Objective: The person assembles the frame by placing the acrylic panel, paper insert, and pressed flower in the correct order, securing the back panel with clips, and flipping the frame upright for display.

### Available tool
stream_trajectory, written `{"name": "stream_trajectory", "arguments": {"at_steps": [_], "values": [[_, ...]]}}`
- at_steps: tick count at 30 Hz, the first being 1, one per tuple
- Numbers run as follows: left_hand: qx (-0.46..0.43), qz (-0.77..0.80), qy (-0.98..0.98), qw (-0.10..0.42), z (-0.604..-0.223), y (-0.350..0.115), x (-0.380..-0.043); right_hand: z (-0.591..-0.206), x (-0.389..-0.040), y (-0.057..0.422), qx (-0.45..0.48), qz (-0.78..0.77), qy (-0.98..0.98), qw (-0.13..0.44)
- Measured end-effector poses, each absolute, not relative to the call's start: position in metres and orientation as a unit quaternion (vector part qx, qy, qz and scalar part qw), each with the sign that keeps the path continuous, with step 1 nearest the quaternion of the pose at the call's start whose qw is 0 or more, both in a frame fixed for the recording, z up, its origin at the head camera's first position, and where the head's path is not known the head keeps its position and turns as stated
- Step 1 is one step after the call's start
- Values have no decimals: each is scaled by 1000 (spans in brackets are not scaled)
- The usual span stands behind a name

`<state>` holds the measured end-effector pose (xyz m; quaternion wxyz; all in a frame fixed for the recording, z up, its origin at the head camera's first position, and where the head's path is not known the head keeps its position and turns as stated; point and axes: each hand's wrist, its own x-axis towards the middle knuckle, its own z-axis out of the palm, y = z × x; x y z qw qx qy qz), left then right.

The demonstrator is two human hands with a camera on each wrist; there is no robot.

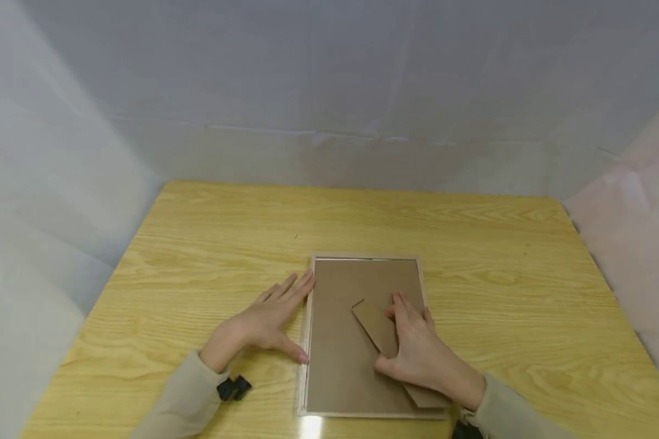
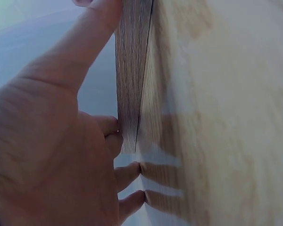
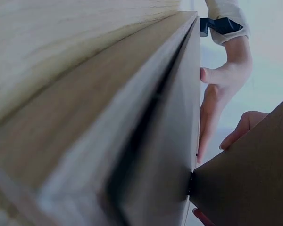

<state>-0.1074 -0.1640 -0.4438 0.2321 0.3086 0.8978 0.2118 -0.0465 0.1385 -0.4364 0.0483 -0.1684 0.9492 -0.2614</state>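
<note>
A picture frame (image 1: 362,256) with a pale wooden rim lies on the table, its brown backing board (image 1: 335,360) facing up. An easel stand (image 1: 374,320), a brown flap, slants across that board. With thumb and fingers on either side, my right hand (image 1: 424,353) grips the stand; part of it is hidden beneath the palm. In the right wrist view the stand (image 3: 254,183) rises at an angle from the board, and a dark gap runs between board and rim. My left hand (image 1: 260,323) touches the frame's left edge, fingers spread and thumb apart.
The frame lies near the front of a wood-grain table (image 1: 225,231). White sheeting (image 1: 329,79) hangs behind the table and along both sides. Dark wrist straps (image 1: 234,388) sit at the cuffs of both light sleeves.
</note>
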Motion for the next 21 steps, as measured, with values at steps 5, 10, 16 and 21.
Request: {"name": "stream_trajectory", "arguments": {"at_steps": [5, 10, 16, 21], "values": [[310, 211, 897, 234, -444, -165, -108, -442, -47, 136, -172, -269, 947, 43], [312, 207, 896, 239, -442, -166, -108, -447, -47, 133, -175, -276, 944, 37], [310, 203, 896, 244, -440, -165, -109, -450, -46, 133, -178, -280, 942, 40], [307, 204, 896, 246, -440, -164, -109, -448, -48, 139, -178, -298, 935, 67]]}}
